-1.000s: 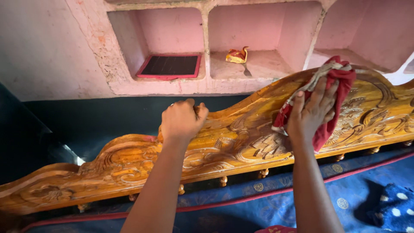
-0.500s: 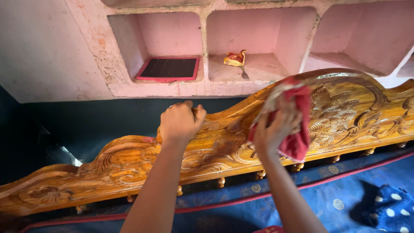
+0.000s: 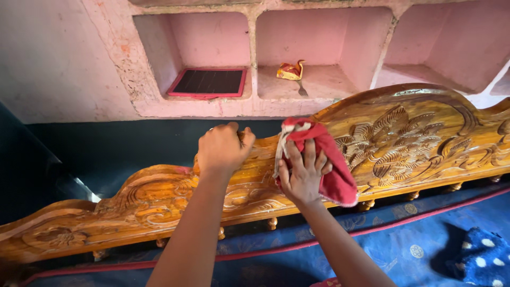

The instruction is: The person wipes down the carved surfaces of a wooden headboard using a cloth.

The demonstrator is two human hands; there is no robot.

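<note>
A long carved wooden headboard (image 3: 414,143) with a glossy golden finish stretches across the view, leaning against the wall. My left hand (image 3: 222,150) grips its top edge near the middle. My right hand (image 3: 303,172) presses a red cloth (image 3: 326,159) flat against the carved face, just left of the raised central carving. The cloth drapes over my fingers and hangs below them.
Pink wall niches sit above the headboard: one holds a dark slate with a red frame (image 3: 208,82), another a small red and yellow object (image 3: 290,70). A blue patterned mat (image 3: 404,250) covers the floor below. A dark blue spotted cloth (image 3: 481,258) lies at the lower right.
My right hand with the red cloth has slid leftward along the headboard, from the raised central carving toward my left hand. The left hand has kept its grip on the top edge.
</note>
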